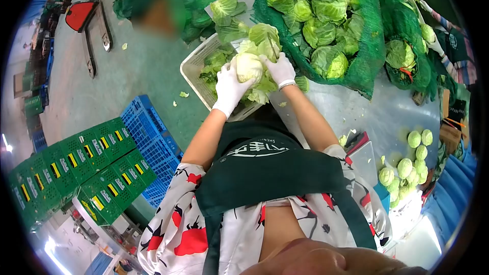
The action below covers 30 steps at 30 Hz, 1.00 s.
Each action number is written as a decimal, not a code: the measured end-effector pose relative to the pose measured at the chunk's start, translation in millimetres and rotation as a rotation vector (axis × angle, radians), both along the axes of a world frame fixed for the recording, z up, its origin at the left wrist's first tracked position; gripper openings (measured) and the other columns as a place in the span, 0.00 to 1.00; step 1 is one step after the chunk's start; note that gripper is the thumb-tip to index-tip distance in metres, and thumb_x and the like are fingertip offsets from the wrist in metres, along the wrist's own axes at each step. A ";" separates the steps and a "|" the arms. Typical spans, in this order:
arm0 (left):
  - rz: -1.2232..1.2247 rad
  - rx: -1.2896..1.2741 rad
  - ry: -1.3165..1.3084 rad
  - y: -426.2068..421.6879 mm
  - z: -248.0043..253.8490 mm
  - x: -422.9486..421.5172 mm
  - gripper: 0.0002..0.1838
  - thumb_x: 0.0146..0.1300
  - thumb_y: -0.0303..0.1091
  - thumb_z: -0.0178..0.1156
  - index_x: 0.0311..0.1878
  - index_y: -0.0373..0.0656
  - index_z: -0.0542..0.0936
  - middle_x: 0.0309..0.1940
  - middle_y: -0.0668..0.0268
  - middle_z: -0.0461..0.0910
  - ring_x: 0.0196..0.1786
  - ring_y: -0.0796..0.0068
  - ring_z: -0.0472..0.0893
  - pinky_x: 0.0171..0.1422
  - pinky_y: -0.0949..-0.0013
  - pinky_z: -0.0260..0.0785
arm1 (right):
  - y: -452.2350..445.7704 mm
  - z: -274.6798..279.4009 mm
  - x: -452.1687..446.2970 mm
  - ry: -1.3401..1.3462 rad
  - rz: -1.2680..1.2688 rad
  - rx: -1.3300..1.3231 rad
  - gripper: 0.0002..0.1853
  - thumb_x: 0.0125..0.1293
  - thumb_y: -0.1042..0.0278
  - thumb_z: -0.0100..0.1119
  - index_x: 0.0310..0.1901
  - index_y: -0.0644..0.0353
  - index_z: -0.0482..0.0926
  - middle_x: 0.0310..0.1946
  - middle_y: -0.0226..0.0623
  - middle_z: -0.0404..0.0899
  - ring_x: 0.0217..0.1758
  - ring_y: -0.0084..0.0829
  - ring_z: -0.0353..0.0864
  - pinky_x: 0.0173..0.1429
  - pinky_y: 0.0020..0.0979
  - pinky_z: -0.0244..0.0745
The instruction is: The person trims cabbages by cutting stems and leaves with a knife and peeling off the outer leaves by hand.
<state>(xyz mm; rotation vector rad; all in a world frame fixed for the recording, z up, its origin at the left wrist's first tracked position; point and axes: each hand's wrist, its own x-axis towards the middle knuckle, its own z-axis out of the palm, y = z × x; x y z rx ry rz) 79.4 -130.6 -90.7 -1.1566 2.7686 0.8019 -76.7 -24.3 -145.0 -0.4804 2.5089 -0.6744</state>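
My left hand, in a white glove, is wrapped round the side of a pale, trimmed cabbage. On its right, my right hand, also gloved, has its fingers closed by loose green outer leaves; a thin dark object shows near its fingers, too small to name. Both hands are above a white plastic basket holding loose leaves. Just to the right, a green mesh sack lies open, full of green cabbages.
Several peeled cabbages lie on the metal table at the right. Another mesh sack stands behind them. Blue pallet, green crates and a red pallet jack are at the left. Part of another person shows at far right.
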 end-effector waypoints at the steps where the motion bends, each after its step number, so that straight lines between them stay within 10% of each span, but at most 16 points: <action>1: -0.034 -0.004 0.009 -5.6 -1.8 1.3 0.56 0.46 0.55 0.75 0.73 0.33 0.62 0.63 0.44 0.71 0.65 0.46 0.72 0.67 0.56 0.70 | 3.0 -1.3 -7.5 -0.021 0.008 0.029 0.43 0.59 0.25 0.57 0.52 0.67 0.74 0.48 0.61 0.81 0.51 0.56 0.83 0.55 0.48 0.77; 7: -0.055 -0.003 0.140 -16.0 -27.5 14.5 0.51 0.47 0.52 0.75 0.71 0.33 0.67 0.64 0.47 0.75 0.67 0.54 0.75 0.69 0.60 0.69 | 15.6 49.2 1.0 0.174 0.334 -0.431 0.27 0.74 0.43 0.47 0.64 0.52 0.74 0.42 0.56 0.84 0.45 0.53 0.84 0.49 0.46 0.78; 18: -0.230 -0.186 0.192 -10.5 -35.7 12.3 0.44 0.50 0.49 0.75 0.67 0.32 0.72 0.65 0.49 0.74 0.68 0.53 0.73 0.71 0.60 0.67 | -18.9 50.4 -15.3 0.022 0.830 0.096 0.27 0.77 0.45 0.37 0.73 0.45 0.62 0.38 0.53 0.85 0.42 0.56 0.84 0.49 0.53 0.77; 22: -0.232 -0.154 0.196 -9.7 -31.0 7.9 0.44 0.51 0.48 0.74 0.68 0.36 0.71 0.66 0.51 0.73 0.68 0.54 0.73 0.71 0.60 0.67 | -23.3 10.7 -42.5 -0.047 0.475 -0.145 0.25 0.76 0.44 0.40 0.63 0.48 0.77 0.47 0.56 0.83 0.52 0.57 0.81 0.59 0.50 0.75; 30: -0.210 0.020 0.064 -19.7 -3.3 7.5 0.52 0.46 0.47 0.77 0.73 0.38 0.63 0.66 0.45 0.69 0.67 0.47 0.71 0.71 0.56 0.67 | -20.0 2.8 -35.1 -0.125 0.190 0.014 0.37 0.67 0.35 0.52 0.67 0.56 0.71 0.48 0.58 0.83 0.54 0.55 0.82 0.59 0.47 0.76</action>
